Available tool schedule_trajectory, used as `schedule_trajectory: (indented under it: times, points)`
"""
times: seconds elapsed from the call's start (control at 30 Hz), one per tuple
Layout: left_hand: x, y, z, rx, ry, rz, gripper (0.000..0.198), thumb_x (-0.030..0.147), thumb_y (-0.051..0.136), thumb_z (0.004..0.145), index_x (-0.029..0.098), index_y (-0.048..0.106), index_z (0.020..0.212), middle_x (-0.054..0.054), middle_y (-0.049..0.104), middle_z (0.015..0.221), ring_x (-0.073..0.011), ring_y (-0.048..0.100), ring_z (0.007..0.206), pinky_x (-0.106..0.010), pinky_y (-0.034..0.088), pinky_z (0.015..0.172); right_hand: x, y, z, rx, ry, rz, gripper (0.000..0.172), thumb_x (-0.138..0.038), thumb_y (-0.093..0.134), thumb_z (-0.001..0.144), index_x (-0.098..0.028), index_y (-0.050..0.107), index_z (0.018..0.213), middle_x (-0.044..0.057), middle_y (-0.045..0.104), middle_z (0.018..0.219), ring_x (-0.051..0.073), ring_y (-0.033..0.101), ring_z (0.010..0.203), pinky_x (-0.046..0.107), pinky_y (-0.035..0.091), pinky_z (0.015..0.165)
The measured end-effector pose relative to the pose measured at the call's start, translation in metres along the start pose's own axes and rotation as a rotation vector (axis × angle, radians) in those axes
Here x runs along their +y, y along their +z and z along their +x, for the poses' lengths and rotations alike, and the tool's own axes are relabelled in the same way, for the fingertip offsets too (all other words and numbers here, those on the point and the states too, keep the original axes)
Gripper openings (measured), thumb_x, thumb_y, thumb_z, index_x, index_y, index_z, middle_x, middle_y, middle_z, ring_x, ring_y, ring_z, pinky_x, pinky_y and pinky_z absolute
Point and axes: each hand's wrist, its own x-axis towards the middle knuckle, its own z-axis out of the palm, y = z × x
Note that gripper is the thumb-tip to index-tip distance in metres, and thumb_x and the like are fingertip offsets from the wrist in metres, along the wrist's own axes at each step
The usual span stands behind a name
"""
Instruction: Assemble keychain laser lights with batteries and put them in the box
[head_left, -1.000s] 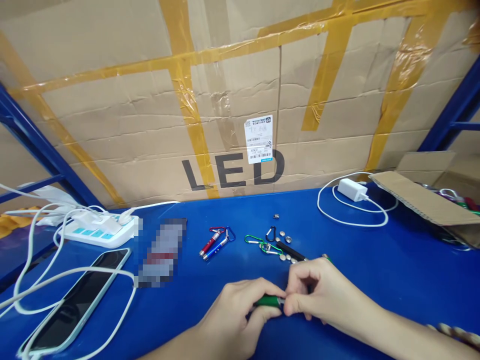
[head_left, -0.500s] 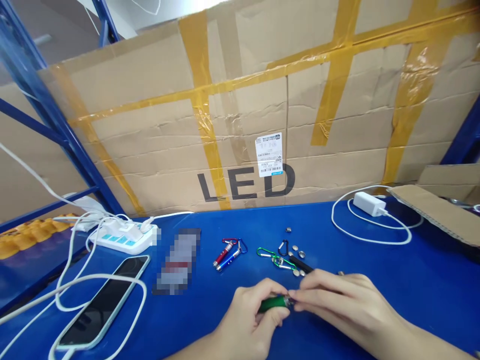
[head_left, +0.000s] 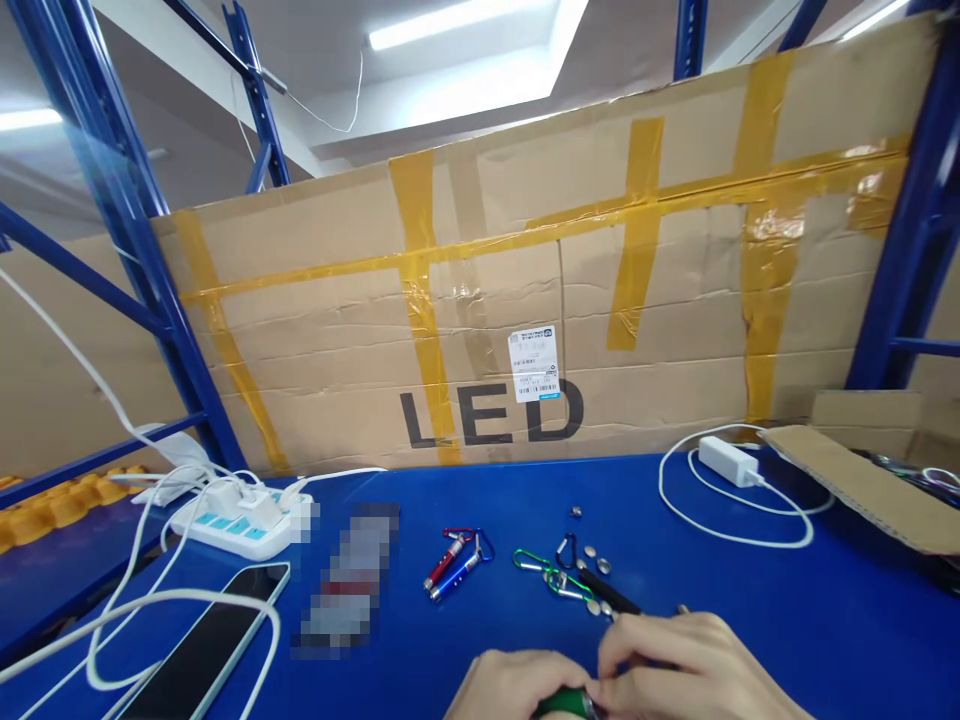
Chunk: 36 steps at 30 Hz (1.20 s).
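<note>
Both hands sit at the bottom edge of the view, partly cropped. Left hand [head_left: 510, 688] is curled around the green mini flashlight [head_left: 564, 706]. Right hand [head_left: 694, 668] has its fingertips pinched on the flashlight's silver end, so the two hands meet there. The flashlight sits between them, just over the near edge of the worktop [head_left: 750, 600], and only a sliver of the green body shows.

Just beyond the right hand:
- black mini flashlight [head_left: 609, 594], lying flat
- green carabiner [head_left: 531, 560] and black carabiner [head_left: 566, 550]
- loose button cells [head_left: 592, 552], with one further back on its own

Left of that, a red mini flashlight [head_left: 444, 563] and a blue mini flashlight [head_left: 458, 577] lie side by side, touching, with clips on their far ends.

Further out on the blue worktop:
- left: a phone [head_left: 202, 650] lying face up, a white power strip [head_left: 240, 520] with plugs in it, and white cables looped around both
- right rear: a white charger [head_left: 724, 460] with its cable coiled beside it
- far right: a cardboard flap [head_left: 862, 487]

A large taped carton [head_left: 675, 300] printed "LED" stands upright along the back edge, with a white label [head_left: 534, 363] on it. Blue racking uprights [head_left: 915, 230] stand on both sides and there is a strip light [head_left: 465, 20] overhead.
</note>
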Motion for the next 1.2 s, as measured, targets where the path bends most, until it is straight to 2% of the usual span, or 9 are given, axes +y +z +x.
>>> schedule_trajectory:
  times: [0.1,0.23,0.43,0.57,0.77,0.97,1.2]
  points:
    - [0.006,-0.001,0.001,-0.024,0.043,0.046,0.025,0.039,0.053,0.086,0.019,0.069,0.088,-0.005,0.074,0.077,-0.0164,0.068,0.064,-0.016,0.05,0.057,0.003,0.007,-0.003,0.065,0.004,0.056,0.03,-0.023,0.043,0.094,-0.022,0.065,0.074,0.001,0.066,0.068,0.007,0.059,0.047,0.02,0.036,0.043]
    - [0.017,-0.006,0.001,-0.006,0.09,0.095,0.029,0.037,0.046,0.09,0.018,0.068,0.086,-0.005,0.074,0.075,-0.015,0.068,0.062,-0.016,0.05,0.058,0.002,0.01,-0.005,0.037,0.041,0.09,0.02,-0.024,0.05,0.092,-0.023,0.065,0.077,-0.001,0.066,0.07,0.007,0.06,0.048,0.019,0.036,0.044]
    - [0.02,-0.006,0.0,0.033,0.133,0.143,0.034,0.037,0.04,0.093,0.019,0.065,0.08,-0.003,0.073,0.07,-0.0137,0.067,0.058,-0.016,0.05,0.057,-0.003,0.008,-0.004,0.028,0.145,0.168,0.025,-0.032,0.055,0.089,-0.023,0.066,0.069,-0.001,0.064,0.065,0.008,0.06,0.051,0.017,0.039,0.046]
    - [0.026,-0.008,0.0,0.075,0.203,0.15,0.035,0.032,0.037,0.094,0.017,0.063,0.078,-0.005,0.071,0.066,-0.0145,0.065,0.055,-0.019,0.049,0.057,-0.006,0.013,-0.006,0.05,0.276,0.28,0.023,-0.034,0.061,0.085,-0.021,0.067,0.066,0.0,0.063,0.064,0.009,0.06,0.054,0.017,0.042,0.049]
    - [0.037,-0.013,0.0,0.098,0.142,0.132,0.022,0.015,0.043,0.088,0.017,0.062,0.079,-0.004,0.069,0.068,-0.0151,0.064,0.058,-0.02,0.047,0.057,-0.015,0.017,-0.002,0.098,0.532,0.411,0.028,-0.038,0.065,0.08,-0.02,0.066,0.058,0.001,0.062,0.061,0.011,0.06,0.055,0.019,0.046,0.053]
    - [0.036,-0.011,-0.003,0.136,0.112,0.153,0.014,0.013,0.049,0.086,0.017,0.062,0.085,-0.002,0.069,0.068,-0.0143,0.063,0.056,-0.019,0.045,0.054,-0.016,0.019,-0.002,0.084,0.678,0.479,0.034,-0.048,0.066,0.076,-0.018,0.064,0.06,0.001,0.059,0.061,0.01,0.052,0.052,0.02,0.041,0.048]
    - [0.034,-0.009,-0.005,0.123,0.077,0.125,0.014,0.013,0.051,0.086,0.019,0.062,0.091,-0.002,0.073,0.081,-0.0162,0.068,0.067,-0.021,0.048,0.062,-0.015,0.02,0.0,0.047,0.857,0.591,0.039,-0.053,0.07,0.068,-0.016,0.064,0.059,0.0,0.055,0.062,0.008,0.043,0.048,0.021,0.033,0.043]
